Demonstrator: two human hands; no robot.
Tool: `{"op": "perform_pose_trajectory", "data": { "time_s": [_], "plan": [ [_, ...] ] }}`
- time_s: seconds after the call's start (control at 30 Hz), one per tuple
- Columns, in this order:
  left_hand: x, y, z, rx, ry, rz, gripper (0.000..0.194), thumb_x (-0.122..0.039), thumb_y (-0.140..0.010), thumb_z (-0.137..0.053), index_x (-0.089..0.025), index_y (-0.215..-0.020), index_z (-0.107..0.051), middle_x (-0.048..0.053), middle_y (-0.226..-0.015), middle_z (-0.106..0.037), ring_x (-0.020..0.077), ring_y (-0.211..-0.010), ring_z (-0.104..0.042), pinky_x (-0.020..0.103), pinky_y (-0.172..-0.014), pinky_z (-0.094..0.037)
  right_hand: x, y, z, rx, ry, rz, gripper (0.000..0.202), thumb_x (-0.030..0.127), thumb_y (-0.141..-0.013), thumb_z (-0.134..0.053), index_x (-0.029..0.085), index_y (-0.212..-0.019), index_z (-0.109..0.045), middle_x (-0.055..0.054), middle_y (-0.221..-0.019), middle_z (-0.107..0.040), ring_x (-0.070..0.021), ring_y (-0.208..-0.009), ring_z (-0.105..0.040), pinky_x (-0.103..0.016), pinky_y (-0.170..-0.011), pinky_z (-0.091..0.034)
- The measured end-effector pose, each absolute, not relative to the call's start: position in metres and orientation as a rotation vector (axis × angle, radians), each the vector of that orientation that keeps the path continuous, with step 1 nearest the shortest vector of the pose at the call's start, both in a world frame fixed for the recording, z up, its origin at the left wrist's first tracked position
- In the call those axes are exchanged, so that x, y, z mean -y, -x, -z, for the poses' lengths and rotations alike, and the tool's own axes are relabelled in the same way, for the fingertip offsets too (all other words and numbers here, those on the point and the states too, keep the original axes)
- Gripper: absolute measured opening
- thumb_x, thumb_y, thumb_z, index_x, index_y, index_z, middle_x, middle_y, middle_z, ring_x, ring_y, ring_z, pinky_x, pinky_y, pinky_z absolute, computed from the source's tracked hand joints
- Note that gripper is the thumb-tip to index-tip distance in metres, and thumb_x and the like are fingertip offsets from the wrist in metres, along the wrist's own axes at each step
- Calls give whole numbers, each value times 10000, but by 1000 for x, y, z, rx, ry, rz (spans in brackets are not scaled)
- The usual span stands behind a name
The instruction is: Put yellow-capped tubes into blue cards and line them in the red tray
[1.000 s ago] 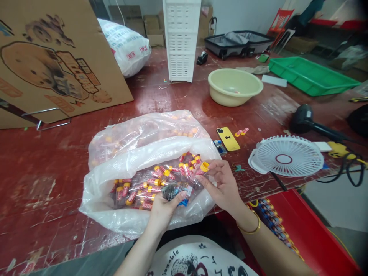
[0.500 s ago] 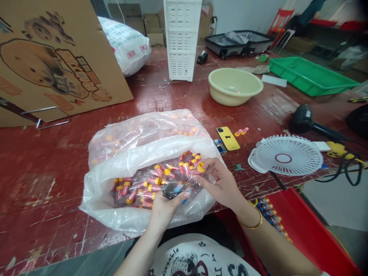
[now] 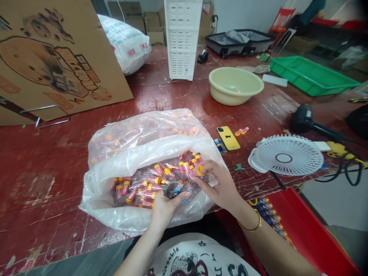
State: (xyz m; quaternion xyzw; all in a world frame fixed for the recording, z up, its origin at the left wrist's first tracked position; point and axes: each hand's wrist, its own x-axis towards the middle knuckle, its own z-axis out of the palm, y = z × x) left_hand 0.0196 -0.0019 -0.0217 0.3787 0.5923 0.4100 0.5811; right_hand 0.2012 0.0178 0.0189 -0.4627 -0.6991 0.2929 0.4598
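Observation:
A white woven plastic sack (image 3: pixel 109 214) lies open in front of me, holding many small pink tubes with yellow caps (image 3: pixel 153 188) in clear wrapping. Over the sack's mouth, my left hand (image 3: pixel 165 209) is closed on a small dark plastic packet (image 3: pixel 174 189) with blue print, thumb on top. Just to the right, the fingers of my right hand (image 3: pixel 220 188) pinch a yellow-capped tube (image 3: pixel 200 170), cap end turned up towards me. Its lower part is partly hidden by the fingers.
Right of the sack lie a yellow phone (image 3: pixel 228 138), two loose tubes (image 3: pixel 241 131), a white fan cover (image 3: pixel 283 155) and a black hair dryer (image 3: pixel 304 120). Behind stand a pale yellow basin (image 3: pixel 235 84), a green tray (image 3: pixel 313 76) and a white basket tower (image 3: pixel 181 42). A cardboard box (image 3: pixel 109 73) stands left.
My right hand has lowered slightly with the tube, whose cap now faces me more. The left hand keeps its hold on the packet, almost in place.

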Motion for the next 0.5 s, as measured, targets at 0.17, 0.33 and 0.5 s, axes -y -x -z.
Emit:
{"op": "perform_pose_trajectory", "data": {
  "time_s": [0.17,0.33,0.5],
  "plan": [
    [4,-21,18,-1329,-884,-913,247,-304,-588,-835,-169,-780,-759,40,-766,-757,221,-728,-675,305,-730,-513,-20,-197,-9,1447,1138,-1066,220,247,-782,-693,244,-864,-490,5,-828,-581,-152,-757,-612,-311,-708,-537],
    [7,-28,12,-1111,-564,-794,254,-322,-645,-812,-137,-798,-730,79,-779,-756,209,-680,-687,312,-653,-544,-28,-196,11,1158,1100,-1465,317,352,-702,-771,228,-777,-489,39,-721,-600,-131,-663,-618,-274,-629,-528],
    [4,-34,8,-1062,-297,-748,369,-313,-656,-815,-129,-960,-716,108,-862,-761,211,-710,-703,302,-599,-574,-17,-200,21,1154,1088,-1506,244,431,-813,-654,214,-811,-544,9,-820,-635,-127,-742,-616,-274,-709,-523]
  ]
}}
